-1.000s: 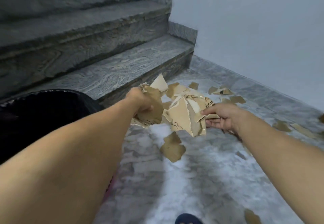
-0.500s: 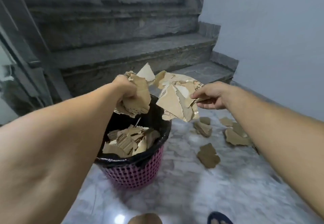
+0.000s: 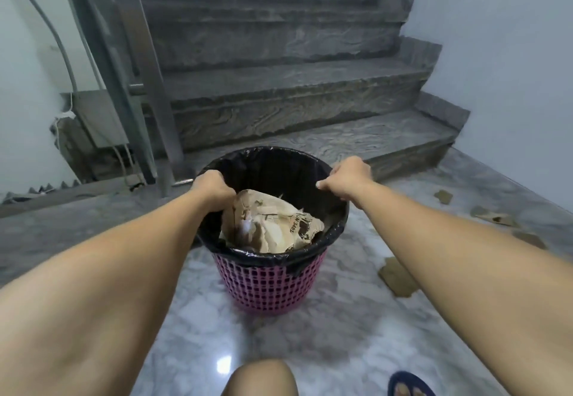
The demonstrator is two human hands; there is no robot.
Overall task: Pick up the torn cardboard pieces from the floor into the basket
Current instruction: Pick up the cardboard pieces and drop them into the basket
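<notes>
The basket [image 3: 273, 284] rim (black liner) was gripped by L hand [image 3: 210, 189] & R hand [image 3: 348, 180], fingers curled on it. Cardboard pieces [image 3: 273, 225] were piled inside; scraps [image 3: 398, 278] were left on floor [image 3: 325, 333] at right, stairs [image 3: 279, 85] behind.

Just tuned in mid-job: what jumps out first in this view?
The pink basket with a black liner stands mid-floor before the stairs, stuffed with torn cardboard. The left hand and right hand grip its rim on either side. Loose cardboard pieces lie on the floor to the right.
</notes>
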